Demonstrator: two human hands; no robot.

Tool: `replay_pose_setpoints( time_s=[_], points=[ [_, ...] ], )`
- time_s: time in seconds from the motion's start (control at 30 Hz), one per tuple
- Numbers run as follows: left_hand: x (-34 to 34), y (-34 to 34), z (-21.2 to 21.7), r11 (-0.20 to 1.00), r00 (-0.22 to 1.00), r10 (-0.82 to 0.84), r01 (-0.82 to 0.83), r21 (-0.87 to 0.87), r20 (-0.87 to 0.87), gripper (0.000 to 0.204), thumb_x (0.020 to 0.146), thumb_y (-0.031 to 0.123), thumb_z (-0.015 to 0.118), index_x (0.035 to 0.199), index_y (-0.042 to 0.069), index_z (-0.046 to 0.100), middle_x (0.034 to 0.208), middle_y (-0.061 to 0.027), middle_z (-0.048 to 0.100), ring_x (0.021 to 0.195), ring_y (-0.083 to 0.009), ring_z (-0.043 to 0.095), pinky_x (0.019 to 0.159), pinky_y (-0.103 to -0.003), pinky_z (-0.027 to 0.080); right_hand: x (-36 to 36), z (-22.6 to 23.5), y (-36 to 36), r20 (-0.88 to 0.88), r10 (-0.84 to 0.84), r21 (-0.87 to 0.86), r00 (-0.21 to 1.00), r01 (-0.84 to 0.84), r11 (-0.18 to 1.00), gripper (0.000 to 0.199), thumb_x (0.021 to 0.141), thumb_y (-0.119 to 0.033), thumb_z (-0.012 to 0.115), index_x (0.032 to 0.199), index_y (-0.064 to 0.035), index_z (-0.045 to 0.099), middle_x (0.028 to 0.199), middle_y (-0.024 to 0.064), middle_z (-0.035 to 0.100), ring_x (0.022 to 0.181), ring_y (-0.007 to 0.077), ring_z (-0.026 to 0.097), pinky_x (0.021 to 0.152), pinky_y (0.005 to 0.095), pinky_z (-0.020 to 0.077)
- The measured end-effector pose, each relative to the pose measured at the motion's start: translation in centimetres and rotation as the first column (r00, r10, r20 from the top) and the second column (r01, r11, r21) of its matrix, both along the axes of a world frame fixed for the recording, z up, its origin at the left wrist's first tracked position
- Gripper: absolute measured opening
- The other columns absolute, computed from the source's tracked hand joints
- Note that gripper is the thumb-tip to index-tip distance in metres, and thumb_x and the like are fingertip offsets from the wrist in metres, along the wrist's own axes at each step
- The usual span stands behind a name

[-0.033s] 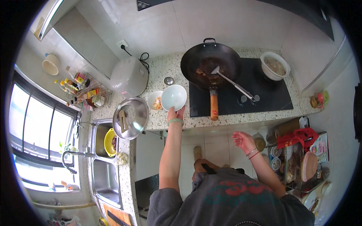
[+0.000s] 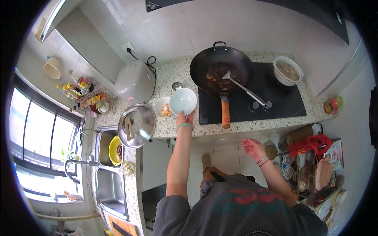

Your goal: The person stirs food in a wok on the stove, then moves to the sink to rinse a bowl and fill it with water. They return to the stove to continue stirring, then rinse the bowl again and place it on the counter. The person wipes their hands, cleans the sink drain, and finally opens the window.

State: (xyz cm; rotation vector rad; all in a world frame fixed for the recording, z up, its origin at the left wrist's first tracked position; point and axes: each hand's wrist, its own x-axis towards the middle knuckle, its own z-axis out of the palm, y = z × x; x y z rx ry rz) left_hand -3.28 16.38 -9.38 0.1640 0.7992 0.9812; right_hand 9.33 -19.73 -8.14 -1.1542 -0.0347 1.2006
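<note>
A pale, empty-looking bowl (image 2: 183,100) is gripped at its near rim by my left hand (image 2: 185,118), fingers closed around it, just left of the cooktop. Beside it, partly covered by it, a smaller white bowl (image 2: 158,106) has chopped bits in it. My right hand (image 2: 253,148) hangs in the air before the counter edge, holding nothing, fingers loosely apart. On the black cooktop (image 2: 210,112) sits a dark wok (image 2: 201,70) with brown residue and a wooden handle pointing toward me. A metal spatula (image 2: 246,90) rests in it, its handle leaning out to the right.
A white pot (image 2: 288,80) stands at the cooktop's far right. Left are a rice cooker (image 2: 135,84), a small metal ladle or cup (image 2: 177,85), a steel lid (image 2: 143,133) and a sink (image 2: 111,188) with a yellow basket (image 2: 114,150). A loaded rack (image 2: 307,169) stands right of me.
</note>
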Motion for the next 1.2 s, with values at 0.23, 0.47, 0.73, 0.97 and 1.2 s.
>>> replay_pose_setpoints(
  time_s=[0.23,0.47,0.73,0.97,1.2],
  points=[
    [4.7,4.4,-4.1,0.98,0.988,-0.113,0.093,-0.178,-0.107,0.042,0.09,0.002,0.043,0.131,0.011,0.04,0.12,-0.0203,0.05,0.106,-0.0398,0.056,0.081,-0.054,0.056,-4.3,0.0,8.7,-0.118,0.038,0.035,0.992,-0.034,0.999,0.031,0.095,-0.021,0.05,0.116,0.0011,0.056,0.104,0.0133,0.065,0.082,0.0183,0.065,0.073,0.0309,0.0537],
    [5.8,6.7,-7.4,0.949,0.967,-0.215,0.174,-0.261,-0.137,0.038,0.093,0.005,0.042,0.13,0.014,0.041,0.121,-0.0172,0.053,0.101,-0.0381,0.06,0.077,-0.053,0.057,-3.0,-1.2,7.7,-0.086,-0.214,-0.078,0.973,0.207,0.975,0.027,0.094,-0.019,0.05,0.113,-0.001,0.056,0.103,0.0149,0.066,0.083,0.0194,0.065,0.072,0.032,0.0541],
    [7.4,9.3,-7.7,0.958,0.959,-0.242,0.211,-0.197,-0.151,0.042,0.091,0.001,0.038,0.131,0.012,0.04,0.119,-0.018,0.055,0.1,-0.0373,0.061,0.08,-0.051,0.057,0.9,1.5,4.4,0.139,-0.599,-0.064,0.789,0.61,0.79,0.026,0.092,-0.022,0.052,0.106,-0.0009,0.059,0.087,0.0099,0.067,0.066,0.0168,0.061,0.062,0.0278,0.0516],
    [5.4,6.3,-1.9,0.972,0.973,-0.228,0.226,-0.071,-0.028,0.049,0.082,-0.007,0.038,0.128,0.009,0.043,0.118,-0.0175,0.055,0.1,-0.0392,0.061,0.079,-0.052,0.057,0.9,-0.2,6.0,0.168,-0.35,-0.225,0.921,0.382,0.897,0.026,0.092,-0.023,0.055,0.106,-0.002,0.061,0.088,0.0087,0.067,0.068,0.0161,0.063,0.063,0.029,0.0526],
    [-5.3,-2.2,3.8,0.996,0.995,-0.079,0.076,-0.055,-0.066,0.035,0.085,0.001,0.045,0.119,0.002,0.042,0.113,-0.0145,0.053,0.099,-0.0316,0.059,0.084,-0.049,0.054,-4.9,0.8,14.2,0.049,0.213,-0.094,0.976,-0.207,0.974,0.023,0.092,-0.022,0.057,0.101,-0.0011,0.063,0.085,0.0086,0.068,0.069,0.0139,0.064,0.064,0.0265,0.0519]
  ],
)
